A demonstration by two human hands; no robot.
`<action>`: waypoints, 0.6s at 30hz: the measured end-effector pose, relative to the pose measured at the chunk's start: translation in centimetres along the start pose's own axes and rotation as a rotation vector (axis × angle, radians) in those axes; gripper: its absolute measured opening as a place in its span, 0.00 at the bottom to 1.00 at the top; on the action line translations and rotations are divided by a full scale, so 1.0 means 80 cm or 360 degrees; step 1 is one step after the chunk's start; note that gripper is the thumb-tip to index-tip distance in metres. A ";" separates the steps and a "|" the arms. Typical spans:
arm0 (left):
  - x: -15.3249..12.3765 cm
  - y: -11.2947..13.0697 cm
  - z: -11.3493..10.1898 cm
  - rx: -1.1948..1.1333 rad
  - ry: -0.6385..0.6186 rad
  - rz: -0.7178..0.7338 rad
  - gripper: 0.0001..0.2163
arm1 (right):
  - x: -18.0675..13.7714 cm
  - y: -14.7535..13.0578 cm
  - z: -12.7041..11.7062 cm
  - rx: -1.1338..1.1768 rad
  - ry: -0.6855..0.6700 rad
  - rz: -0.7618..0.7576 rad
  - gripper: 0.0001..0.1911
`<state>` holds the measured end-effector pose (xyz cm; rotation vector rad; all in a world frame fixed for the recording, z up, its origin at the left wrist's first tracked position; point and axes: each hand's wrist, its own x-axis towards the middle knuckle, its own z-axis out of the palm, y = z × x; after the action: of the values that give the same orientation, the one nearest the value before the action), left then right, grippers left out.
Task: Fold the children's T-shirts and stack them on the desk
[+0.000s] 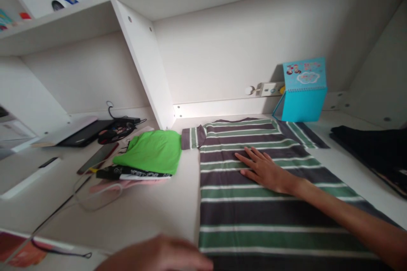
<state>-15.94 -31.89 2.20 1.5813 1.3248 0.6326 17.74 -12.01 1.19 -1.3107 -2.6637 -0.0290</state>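
Note:
A grey, green and white striped shirt (254, 211) lies spread flat on the white desk (152, 216), with one short sleeve sticking out to the left. My right hand (263, 169) rests flat on its upper part, fingers stretched out and together. My left hand (159, 256) is at the bottom edge of the view, by the shirt's near left corner; it is blurred and its fingers cannot be made out.
A folded green garment (151, 150) lies on other folded clothes left of the shirt. A phone (97, 159), cables and a laptop (73, 133) are further left. A blue box (303, 91) stands at the back, dark clothing (372, 150) at right. Toy cars sit on the shelf above.

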 end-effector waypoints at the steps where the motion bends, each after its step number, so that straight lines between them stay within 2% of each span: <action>1: 0.036 0.019 -0.012 0.0023 -0.0010 0.0034 0.13 | -0.004 -0.013 -0.014 -0.0011 0.0041 -0.0016 0.29; 2: 0.078 0.037 -0.023 0.0074 -0.0044 0.0084 0.14 | -0.009 -0.032 -0.028 0.0007 0.0092 -0.0064 0.28; 3: 0.124 0.055 -0.034 0.0264 -0.0121 0.0168 0.14 | -0.015 -0.054 -0.042 0.0058 0.0135 -0.0153 0.26; 4: 0.170 0.071 -0.043 0.0456 -0.0108 0.0256 0.15 | -0.023 -0.080 -0.054 0.0145 0.0155 -0.0279 0.23; 5: 0.215 0.082 -0.052 0.0649 -0.0005 0.0276 0.15 | -0.031 -0.106 -0.061 0.0259 0.0130 -0.0420 0.20; 7: 0.290 0.092 -0.067 0.1051 0.0408 0.0010 0.13 | -0.046 -0.157 -0.058 0.0369 0.0133 -0.0674 0.17; 9: 0.340 0.085 -0.084 0.1151 0.0589 -0.0145 0.13 | -0.057 -0.196 -0.036 0.0262 0.0350 -0.0790 0.13; 12: 0.374 0.060 -0.110 0.1194 0.0707 -0.0274 0.13 | -0.064 -0.222 0.007 0.0110 0.0822 -0.0702 0.09; 14: 0.383 0.048 -0.128 0.1208 0.0756 -0.0317 0.15 | -0.067 -0.224 0.021 0.0130 0.1012 -0.0621 0.10; 16: 0.390 0.043 -0.143 0.1196 0.0764 -0.0337 0.16 | -0.069 -0.219 0.017 0.0190 0.1016 -0.0577 0.11; 18: 0.396 0.044 -0.155 0.1158 0.0728 -0.0356 0.13 | -0.071 -0.213 0.000 0.0312 0.0865 -0.0538 0.07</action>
<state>-15.89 2.20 4.93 1.8658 2.2194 0.3963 7.75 -26.93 1.28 -0.6600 -2.3068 -0.1412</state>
